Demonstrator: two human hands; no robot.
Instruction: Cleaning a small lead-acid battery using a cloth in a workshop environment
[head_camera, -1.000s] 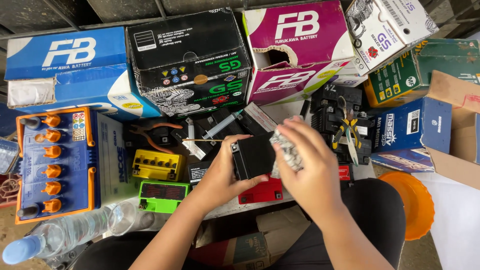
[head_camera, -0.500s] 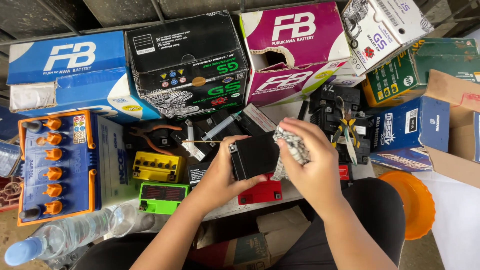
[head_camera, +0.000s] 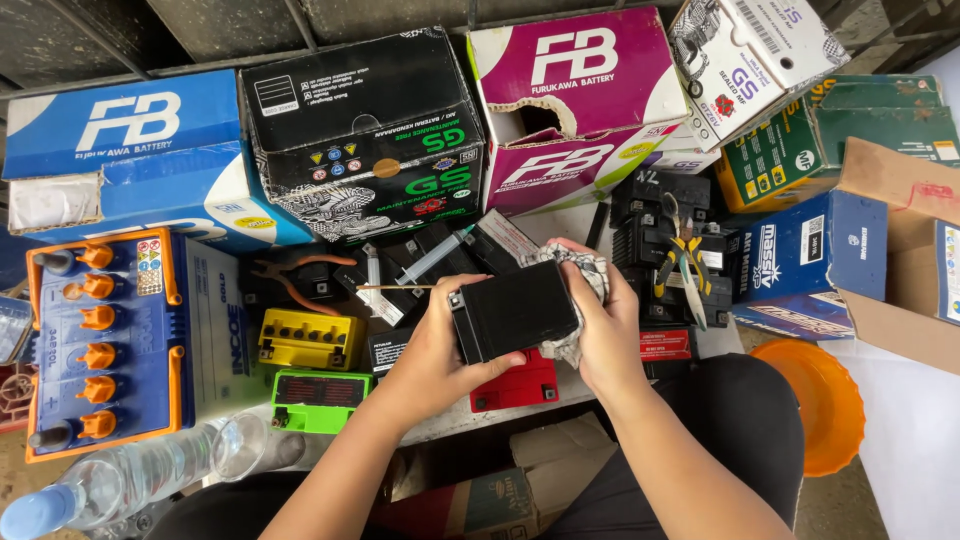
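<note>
- Black small battery (head_camera: 513, 312) was held above the cluttered table (head_camera: 560, 222), gripped at its near end by the left hand (head_camera: 437, 345).
- Right hand (head_camera: 607, 330) clutched a grey patterned cloth (head_camera: 585, 270), now pressed against the battery's far end rather than its top face.
- Cloth appeared more bunched than a second ago; contact area partly hidden.

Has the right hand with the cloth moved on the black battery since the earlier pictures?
Yes. The right hand with the cloth has slid down the black battery toward the person, closer to the red battery lying below.
</note>
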